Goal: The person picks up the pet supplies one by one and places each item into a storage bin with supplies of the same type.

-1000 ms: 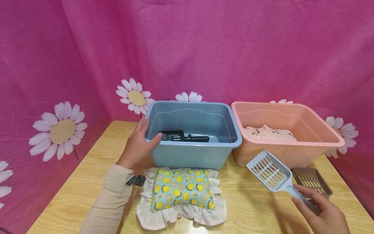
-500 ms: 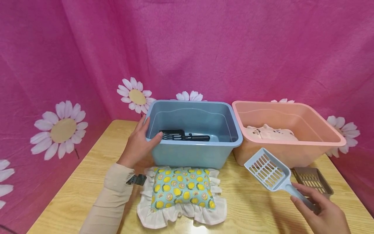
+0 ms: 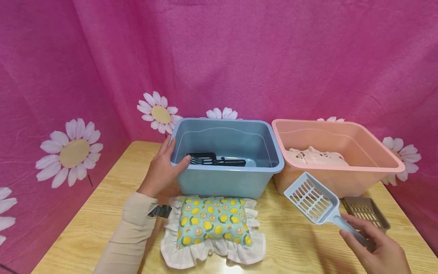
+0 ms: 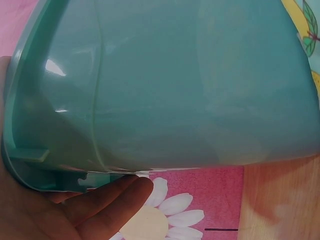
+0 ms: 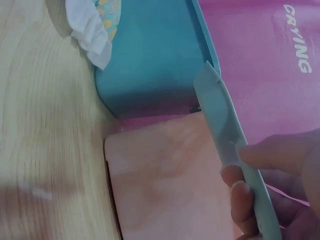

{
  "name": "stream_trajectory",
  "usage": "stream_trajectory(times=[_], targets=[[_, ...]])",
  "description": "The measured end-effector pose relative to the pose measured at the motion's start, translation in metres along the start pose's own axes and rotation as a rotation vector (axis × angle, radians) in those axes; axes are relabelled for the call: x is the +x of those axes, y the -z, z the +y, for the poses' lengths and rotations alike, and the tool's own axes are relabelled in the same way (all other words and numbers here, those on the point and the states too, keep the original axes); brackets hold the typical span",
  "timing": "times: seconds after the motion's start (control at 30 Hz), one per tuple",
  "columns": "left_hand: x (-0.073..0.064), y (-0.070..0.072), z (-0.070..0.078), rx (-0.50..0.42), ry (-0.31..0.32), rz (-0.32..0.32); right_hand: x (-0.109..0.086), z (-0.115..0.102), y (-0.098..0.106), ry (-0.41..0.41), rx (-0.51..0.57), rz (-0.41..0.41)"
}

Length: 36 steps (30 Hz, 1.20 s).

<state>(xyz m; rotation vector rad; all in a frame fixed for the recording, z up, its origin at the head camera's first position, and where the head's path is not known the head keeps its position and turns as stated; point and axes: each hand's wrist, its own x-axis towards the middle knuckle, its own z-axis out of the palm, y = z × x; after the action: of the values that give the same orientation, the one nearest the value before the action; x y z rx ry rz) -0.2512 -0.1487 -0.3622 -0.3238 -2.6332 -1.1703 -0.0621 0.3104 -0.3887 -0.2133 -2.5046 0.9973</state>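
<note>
In the head view my left hand [image 3: 164, 167] grips the left front corner of a blue bin [image 3: 222, 182]. Its thumb lies over the rim, and the left wrist view shows fingers [image 4: 117, 202] along the outside below the lip. Inside that bin lies a black slotted scoop [image 3: 217, 160]. My right hand [image 3: 378, 245] holds a light blue litter scoop [image 3: 312, 199] by the handle, its slotted head raised in front of a pink bin [image 3: 328, 179]. Seen edge-on in the right wrist view, the same scoop [image 5: 222, 115] has fingers curled round its handle.
A small lemon-print pillow [image 3: 212, 220] with white ruffles lies before the blue bin. A pale printed cloth item [image 3: 315, 156] sits in the pink bin. A brown slotted scoop [image 3: 366, 213] rests on the wooden table [image 3: 291, 243] at right. A magenta daisy curtain [image 3: 219, 57] hangs behind.
The head of the light blue litter scoop has shifted slightly left and up in my right hand. My left hand stays on the blue bin's rim.
</note>
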Motion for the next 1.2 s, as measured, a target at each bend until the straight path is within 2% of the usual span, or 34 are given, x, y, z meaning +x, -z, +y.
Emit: stream_trajectory(times=[0.17,0.47,0.7,1.2], targets=[[0.000,-0.001,0.000,-0.004,0.004,0.000,0.001,-0.004,0.000,-0.012,-0.017,-0.002],[0.000,-0.001,-0.002,-0.011,0.003,-0.002,0.004,-0.010,0.003,0.029,-0.083,-0.020],[-0.001,0.000,-0.003,-0.017,0.000,-0.001,0.011,-0.014,0.007,0.117,-0.077,-0.003],[0.001,-0.001,-0.001,-0.009,0.007,-0.003,0.029,-0.020,0.012,0.222,-0.060,-0.002]])
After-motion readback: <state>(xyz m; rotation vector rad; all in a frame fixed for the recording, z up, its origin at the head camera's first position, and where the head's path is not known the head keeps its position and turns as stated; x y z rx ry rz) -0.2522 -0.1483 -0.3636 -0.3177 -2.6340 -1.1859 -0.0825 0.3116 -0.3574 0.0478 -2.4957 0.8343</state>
